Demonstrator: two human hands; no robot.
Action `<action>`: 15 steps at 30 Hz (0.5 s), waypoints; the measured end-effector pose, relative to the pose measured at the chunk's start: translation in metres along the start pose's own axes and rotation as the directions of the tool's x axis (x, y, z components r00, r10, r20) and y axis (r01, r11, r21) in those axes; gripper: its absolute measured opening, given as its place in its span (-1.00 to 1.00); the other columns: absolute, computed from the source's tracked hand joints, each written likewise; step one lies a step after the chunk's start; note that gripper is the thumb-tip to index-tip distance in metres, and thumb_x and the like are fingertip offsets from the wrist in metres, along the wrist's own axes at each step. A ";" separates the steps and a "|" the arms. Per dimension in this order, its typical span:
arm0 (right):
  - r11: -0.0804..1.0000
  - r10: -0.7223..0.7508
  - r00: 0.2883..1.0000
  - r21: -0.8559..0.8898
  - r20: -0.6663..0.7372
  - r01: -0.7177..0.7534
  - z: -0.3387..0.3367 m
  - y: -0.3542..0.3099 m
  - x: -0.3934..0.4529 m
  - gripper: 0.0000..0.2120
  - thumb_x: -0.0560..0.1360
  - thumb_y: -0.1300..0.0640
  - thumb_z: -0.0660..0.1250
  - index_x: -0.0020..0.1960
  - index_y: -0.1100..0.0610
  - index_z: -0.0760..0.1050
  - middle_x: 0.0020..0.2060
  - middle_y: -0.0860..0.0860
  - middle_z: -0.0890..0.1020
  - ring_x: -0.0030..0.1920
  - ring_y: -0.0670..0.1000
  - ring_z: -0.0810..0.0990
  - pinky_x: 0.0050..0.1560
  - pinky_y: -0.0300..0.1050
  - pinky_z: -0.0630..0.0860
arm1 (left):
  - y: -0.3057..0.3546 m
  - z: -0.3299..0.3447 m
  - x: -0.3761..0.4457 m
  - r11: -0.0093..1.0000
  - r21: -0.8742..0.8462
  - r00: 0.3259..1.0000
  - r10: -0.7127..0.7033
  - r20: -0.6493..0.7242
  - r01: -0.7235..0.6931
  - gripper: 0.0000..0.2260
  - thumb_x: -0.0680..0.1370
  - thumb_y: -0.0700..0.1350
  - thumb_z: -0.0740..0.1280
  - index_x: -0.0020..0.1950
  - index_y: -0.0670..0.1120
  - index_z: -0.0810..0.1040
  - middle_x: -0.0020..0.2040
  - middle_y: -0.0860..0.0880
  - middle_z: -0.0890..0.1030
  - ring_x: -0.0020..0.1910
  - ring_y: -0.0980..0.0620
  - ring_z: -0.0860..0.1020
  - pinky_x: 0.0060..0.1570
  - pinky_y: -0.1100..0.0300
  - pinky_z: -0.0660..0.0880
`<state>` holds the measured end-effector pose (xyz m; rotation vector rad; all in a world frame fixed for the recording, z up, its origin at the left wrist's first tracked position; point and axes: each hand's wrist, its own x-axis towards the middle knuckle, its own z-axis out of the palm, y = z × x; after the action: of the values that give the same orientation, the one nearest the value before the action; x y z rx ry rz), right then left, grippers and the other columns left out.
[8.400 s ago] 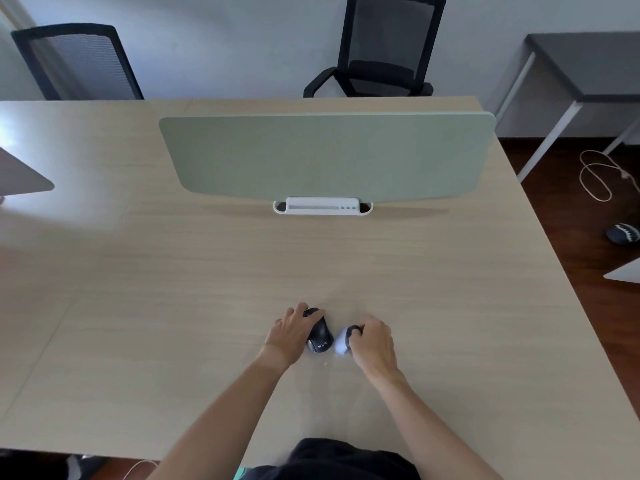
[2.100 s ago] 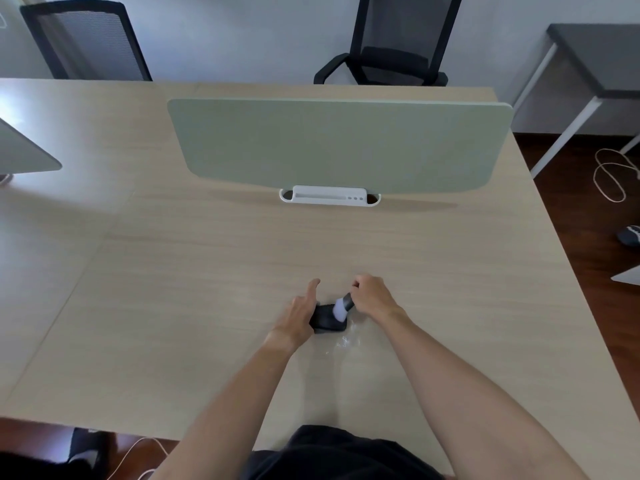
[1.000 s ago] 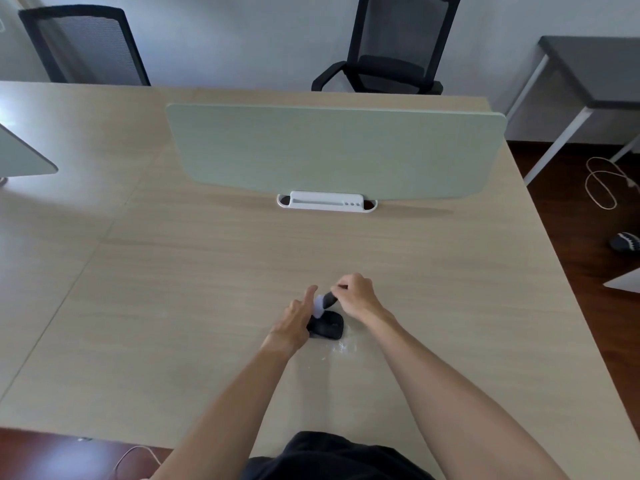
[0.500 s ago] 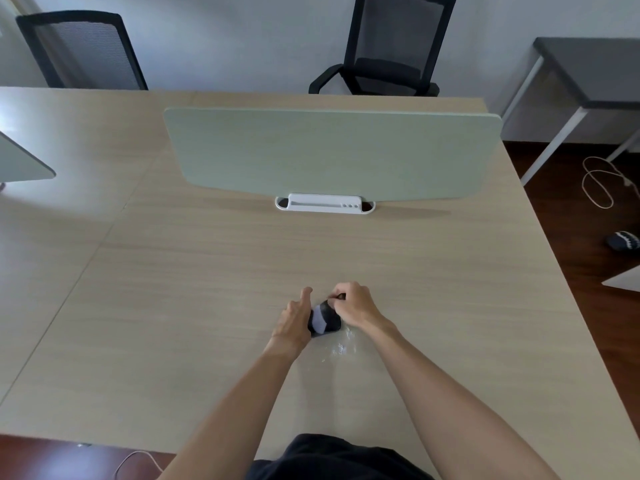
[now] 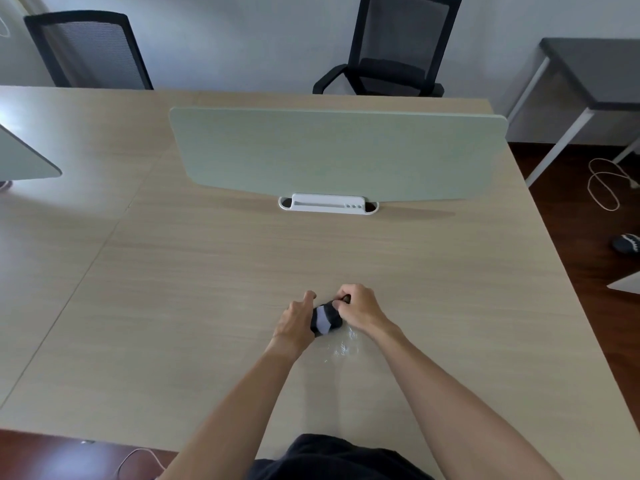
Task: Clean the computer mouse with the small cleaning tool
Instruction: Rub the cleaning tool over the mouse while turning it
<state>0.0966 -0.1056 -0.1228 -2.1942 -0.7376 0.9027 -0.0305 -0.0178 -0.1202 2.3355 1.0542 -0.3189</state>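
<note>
Right hand (image 5: 358, 308) pinching small brush (image 5: 323, 318), pale bristles laid across black mouse (image 5: 332, 318) on counter (image 5: 207, 289). Left hand (image 5: 296, 318) steadying mouse, fingers fairly straight. Mid-cleaning, likely; next, further strokes along seams. Pale specks (image 5: 343, 348) just beside; divider panel (image 5: 339, 154) well clear, nothing blocking.

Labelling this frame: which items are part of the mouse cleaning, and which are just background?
In use: mouse; cleaning tool; left hand steadying mouse; right hand gripping tool.
Background: desk divider; white tray; two chairs; side table.
</note>
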 end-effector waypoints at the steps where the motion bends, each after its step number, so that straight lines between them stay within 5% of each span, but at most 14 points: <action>1: 1.000 0.002 1.000 -0.022 -0.019 -0.003 0.002 0.001 0.001 -0.90 0.50 0.25 0.32 -0.07 0.19 0.62 -0.11 0.11 0.67 -0.07 0.09 0.61 -0.11 -0.13 0.54 | 0.000 -0.001 0.000 1.000 0.001 1.000 0.004 0.004 -0.004 -0.45 0.42 -0.29 0.37 0.35 -0.03 0.26 0.05 -0.17 0.53 0.03 -0.22 0.55 -0.21 0.03 0.46; 6: 0.969 0.009 0.984 -0.240 -0.180 -0.053 -0.003 0.010 0.001 -0.91 0.49 0.26 0.23 -0.19 0.17 0.46 -0.19 0.11 0.60 -0.17 0.17 0.57 -0.21 -0.03 0.48 | -0.006 0.000 -0.001 1.000 0.009 1.000 -0.006 -0.018 0.006 -0.47 0.41 -0.30 0.34 0.32 -0.03 0.30 0.02 -0.15 0.54 0.02 -0.21 0.53 -0.20 0.04 0.47; 12: 0.996 -0.085 0.996 0.023 -0.032 0.085 0.000 0.008 -0.005 -0.92 0.48 0.29 0.34 -0.11 0.20 0.62 -0.17 0.07 0.67 -0.16 0.02 0.56 -0.22 -0.30 0.44 | -0.002 -0.002 0.002 1.000 0.017 1.000 -0.017 0.016 0.017 -0.43 0.41 -0.23 0.46 0.34 -0.06 0.31 0.09 -0.19 0.52 0.13 -0.23 0.52 -0.18 0.06 0.42; 15: 0.998 -0.063 0.996 -0.011 -0.066 0.062 0.003 0.013 -0.005 -0.92 0.50 0.27 0.32 -0.10 0.18 0.60 -0.16 0.07 0.66 -0.14 0.07 0.58 -0.14 -0.09 0.52 | -0.002 -0.004 0.003 1.000 0.010 0.999 -0.021 0.036 0.021 -0.38 0.38 -0.22 0.50 0.37 -0.07 0.30 0.10 -0.19 0.52 0.14 -0.21 0.50 -0.16 0.06 0.43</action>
<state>0.0949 -0.1158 -0.1316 -2.1853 -0.7752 0.7927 -0.0298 -0.0129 -0.1191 2.3201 1.0626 -0.3735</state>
